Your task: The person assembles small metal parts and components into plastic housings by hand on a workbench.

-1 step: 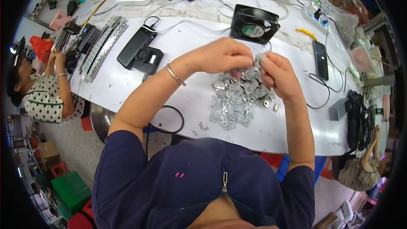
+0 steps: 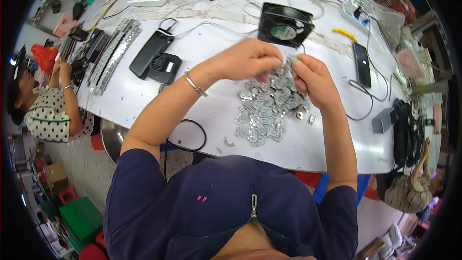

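Small metal piece between both hands' fingertips (above pile)

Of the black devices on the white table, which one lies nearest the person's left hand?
The square black cooling fan, just beyond the left hand. Its round rotor marks it out; the flat black box and the phone lie farther off.
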`<state>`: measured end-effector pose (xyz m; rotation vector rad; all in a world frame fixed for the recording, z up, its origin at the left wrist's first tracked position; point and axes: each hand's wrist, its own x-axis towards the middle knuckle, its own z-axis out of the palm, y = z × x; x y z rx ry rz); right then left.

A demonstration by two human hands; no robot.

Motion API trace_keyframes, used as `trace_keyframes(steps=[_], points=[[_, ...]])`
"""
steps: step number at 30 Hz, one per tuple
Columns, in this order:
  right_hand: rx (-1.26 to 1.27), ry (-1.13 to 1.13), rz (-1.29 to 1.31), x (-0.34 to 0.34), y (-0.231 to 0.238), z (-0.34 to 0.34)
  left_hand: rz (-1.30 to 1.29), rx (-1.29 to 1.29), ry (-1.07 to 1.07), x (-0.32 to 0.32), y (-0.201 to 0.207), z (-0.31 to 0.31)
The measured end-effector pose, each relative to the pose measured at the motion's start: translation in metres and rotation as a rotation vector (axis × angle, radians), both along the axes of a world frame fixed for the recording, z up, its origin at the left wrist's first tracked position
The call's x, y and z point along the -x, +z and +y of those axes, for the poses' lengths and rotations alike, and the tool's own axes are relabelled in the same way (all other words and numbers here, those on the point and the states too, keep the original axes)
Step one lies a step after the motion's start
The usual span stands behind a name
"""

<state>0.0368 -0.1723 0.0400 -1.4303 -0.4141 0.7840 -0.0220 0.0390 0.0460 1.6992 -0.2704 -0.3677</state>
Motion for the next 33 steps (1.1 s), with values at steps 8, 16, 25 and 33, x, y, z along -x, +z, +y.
trace_keyframes(steps=[8,16,25,33], points=[[0.241,-0.051,-0.281,-0.009,-0.015,0.004,-0.774,-0.536,0.309,0.0,-0.03,-0.011],[0.229,-0.008,-0.251,-0.011,-0.023,0.007,-0.999,-0.693,0.283,-0.005,-0.034,-0.008],[0.303,-0.211,-0.543,-0.022,-0.022,0.037,-0.924,-0.62,0.503,-0.021,-0.048,-0.001],[0.156,-0.168,-0.286,-0.033,-0.027,0.046,-0.929,-0.613,0.553,-0.016,-0.041,-0.003]])
